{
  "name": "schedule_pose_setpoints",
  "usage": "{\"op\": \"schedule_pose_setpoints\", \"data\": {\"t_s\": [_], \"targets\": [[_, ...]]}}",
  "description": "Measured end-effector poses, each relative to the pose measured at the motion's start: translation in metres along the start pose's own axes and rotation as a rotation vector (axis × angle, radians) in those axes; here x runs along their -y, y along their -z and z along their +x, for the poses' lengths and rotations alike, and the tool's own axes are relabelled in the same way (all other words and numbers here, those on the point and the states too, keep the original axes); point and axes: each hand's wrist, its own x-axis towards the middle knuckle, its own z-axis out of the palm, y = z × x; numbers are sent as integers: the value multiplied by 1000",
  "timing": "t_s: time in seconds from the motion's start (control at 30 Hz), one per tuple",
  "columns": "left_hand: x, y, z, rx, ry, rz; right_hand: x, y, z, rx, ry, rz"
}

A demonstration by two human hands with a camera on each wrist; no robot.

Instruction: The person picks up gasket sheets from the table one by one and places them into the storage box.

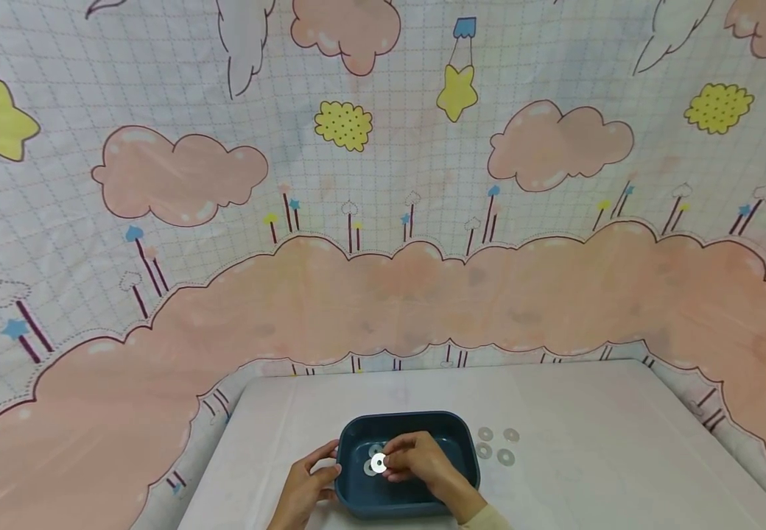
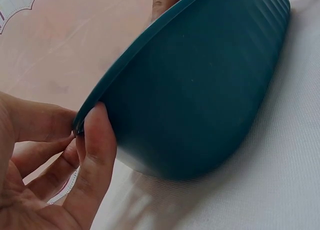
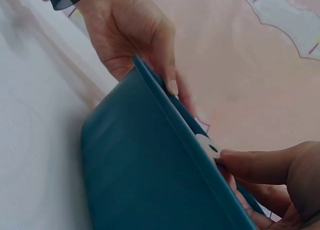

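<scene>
A dark blue rectangular tray (image 1: 445,506) with raised walls stands on the white table. My left hand (image 1: 303,486) grips its left end; in the left wrist view the thumb and fingers pinch the tray's rim (image 2: 125,55). Over the inside of the tray, my right hand (image 1: 419,462) pinches a shiny flat metal washer (image 1: 378,463) by its edge. The same washer (image 3: 207,142) shows just past the rim in the right wrist view. Beneath it, on the tray floor, lie more washers (image 1: 369,469), partly covered by the held one.
Several loose washers (image 1: 505,457) lie on the white tabletop (image 1: 588,442) just right of the tray. A patterned cloth (image 1: 423,302) with clouds and stars hangs behind the table and around its sides.
</scene>
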Motion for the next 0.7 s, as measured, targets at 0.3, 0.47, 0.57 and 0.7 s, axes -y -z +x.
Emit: {"op": "schedule_pose_setpoints", "data": {"t_s": [0.3, 0.47, 0.57, 0.7], "targets": [[6, 0, 2, -2, 8, -4, -4, -6, 1, 27, -13, -12], [5, -1, -1, -2, 8, -11, -4, -7, 0, 35, -22, -25], [5, -2, -2, -3, 7, -12, -4, -7, -1, 32, -38, -48], [5, -2, -2, -7, 11, -3, -3, -8, -3, 33, -61, -83]]}}
